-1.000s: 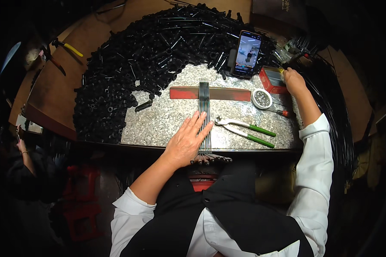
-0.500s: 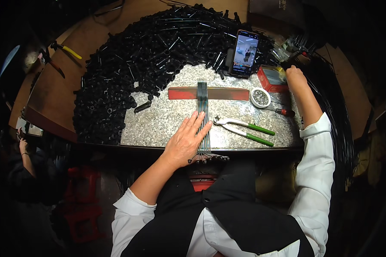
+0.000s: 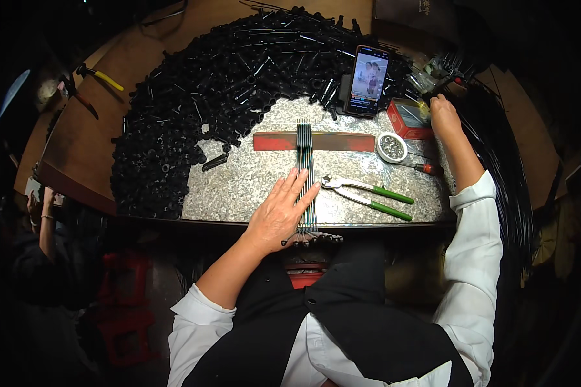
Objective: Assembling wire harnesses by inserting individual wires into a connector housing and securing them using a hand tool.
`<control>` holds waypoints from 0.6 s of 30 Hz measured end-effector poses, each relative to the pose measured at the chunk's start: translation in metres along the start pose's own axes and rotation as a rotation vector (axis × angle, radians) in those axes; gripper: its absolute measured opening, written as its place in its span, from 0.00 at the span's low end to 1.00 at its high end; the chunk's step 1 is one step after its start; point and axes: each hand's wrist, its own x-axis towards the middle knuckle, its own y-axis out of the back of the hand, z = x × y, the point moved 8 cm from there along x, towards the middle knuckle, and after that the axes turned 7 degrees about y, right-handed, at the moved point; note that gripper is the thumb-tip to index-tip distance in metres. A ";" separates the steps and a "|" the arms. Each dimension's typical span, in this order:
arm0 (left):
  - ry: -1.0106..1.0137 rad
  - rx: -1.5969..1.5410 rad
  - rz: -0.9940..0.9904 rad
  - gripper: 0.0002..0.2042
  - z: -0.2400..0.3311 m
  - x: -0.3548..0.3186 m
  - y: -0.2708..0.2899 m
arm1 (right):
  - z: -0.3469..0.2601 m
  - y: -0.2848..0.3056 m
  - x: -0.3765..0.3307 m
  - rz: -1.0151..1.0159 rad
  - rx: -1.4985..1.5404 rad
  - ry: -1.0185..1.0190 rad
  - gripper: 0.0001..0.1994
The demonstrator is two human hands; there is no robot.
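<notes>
My left hand (image 3: 276, 208) lies flat with fingers spread, pressing on a row of thin dark rods (image 3: 305, 151) laid side by side. The rods cross a red and dark strip (image 3: 342, 142), and their near ends, with small black tips, stick out past the table edge. My right hand (image 3: 444, 116) is stretched to the far right, beside a red box (image 3: 409, 120). Its fingers are curled and partly hidden, so what they hold, if anything, does not show. Pincers with green handles (image 3: 374, 195) lie to the right of the rods.
A heap of black tubular parts (image 3: 193, 97) covers the far and left side. A phone (image 3: 368, 80) stands upright by a white bowl of small metal bits (image 3: 392, 148) and a screwdriver (image 3: 428, 169). Long black rods (image 3: 507, 174) lie right. Yellow-handled pliers (image 3: 103, 76) lie far left.
My right hand has shifted very slightly by the red box. My left hand stays on the rods. The phone picture has changed, and another person's hands at the left have moved.
</notes>
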 end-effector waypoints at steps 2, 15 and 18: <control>0.009 0.009 -0.009 0.46 0.000 0.001 0.000 | -0.006 0.006 -0.002 0.034 -0.007 0.013 0.06; -0.029 0.085 0.044 0.43 -0.005 -0.001 -0.008 | -0.192 0.022 -0.003 -0.035 0.563 0.388 0.23; -0.038 0.097 0.051 0.43 -0.002 0.001 -0.008 | -0.211 0.013 -0.001 -0.021 0.491 0.448 0.19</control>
